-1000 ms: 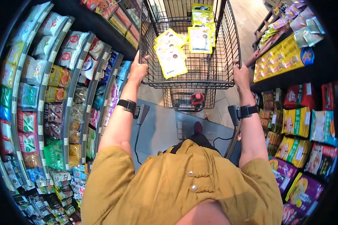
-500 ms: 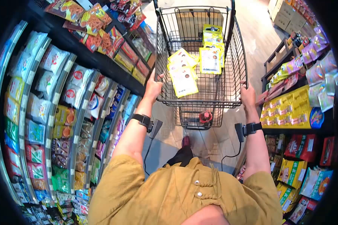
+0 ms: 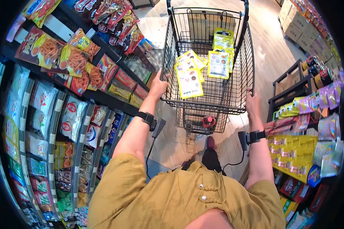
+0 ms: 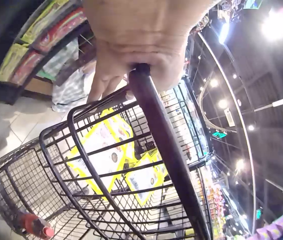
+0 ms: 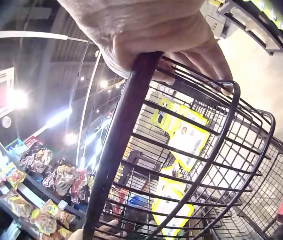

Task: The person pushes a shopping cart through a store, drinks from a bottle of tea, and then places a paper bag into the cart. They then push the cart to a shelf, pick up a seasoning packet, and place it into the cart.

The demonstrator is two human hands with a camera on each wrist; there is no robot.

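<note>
A black wire shopping cart [image 3: 202, 105] stands in front of the body in the head view. My left hand [image 3: 157, 86] grips its near left corner, with fingers curled over the side rim and the palm against the end of the handle bar [image 4: 161, 125]. At the near right corner, my right hand [image 3: 253, 104] holds the rim in the same way. Several white-and-yellow packets [image 3: 190, 83] lie fanned on the left of the basket. More yellow-edged packets [image 3: 219, 65] overlap in a row on the right. On the lower rack sits a red-capped bottle [image 3: 208, 121].
Curved shelves of bagged goods [image 3: 70, 116] line the left side, with snack bags [image 3: 70, 61] on a rack beyond. To the right are a yellow display card [image 3: 292, 154] and a dark wooden stand [image 3: 288, 89]. Stacked cartons [image 3: 300, 26] stand farther off. Tiled floor [image 3: 149, 28] runs ahead.
The cart and the person have advanced along the aisle. More snack racks have come into view at the front left, and the nearer shelves have slid back. Both hands have kept their hold.
</note>
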